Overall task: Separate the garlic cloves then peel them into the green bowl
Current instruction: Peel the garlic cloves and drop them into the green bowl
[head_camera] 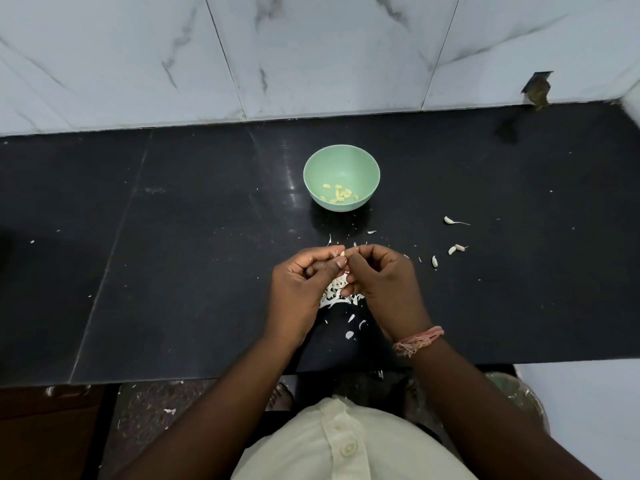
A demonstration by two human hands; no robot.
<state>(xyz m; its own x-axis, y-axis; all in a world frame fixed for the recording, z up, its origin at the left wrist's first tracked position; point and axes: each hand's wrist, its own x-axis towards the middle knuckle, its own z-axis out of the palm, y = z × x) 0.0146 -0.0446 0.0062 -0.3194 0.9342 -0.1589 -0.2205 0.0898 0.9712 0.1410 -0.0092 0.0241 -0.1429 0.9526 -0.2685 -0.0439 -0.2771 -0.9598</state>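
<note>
Both hands meet near the bench's front edge, left hand and right hand pinching one garlic clove over a peel heap; peeling is underway; unpeeled cloves wait rightward; next, the bared clove needs dropping into the green bowl behind.

A home kitchen: black stone counter against marble-patterned wall tiles.

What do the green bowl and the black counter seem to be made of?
Green bowl: probably plastic or melamine, with a matte finish; the colour is even and pale and shows no sharp glare.
Black counter: probably polished stone such as granite; it is dark and glossy, with soft reflections and a visible joint line.
</note>
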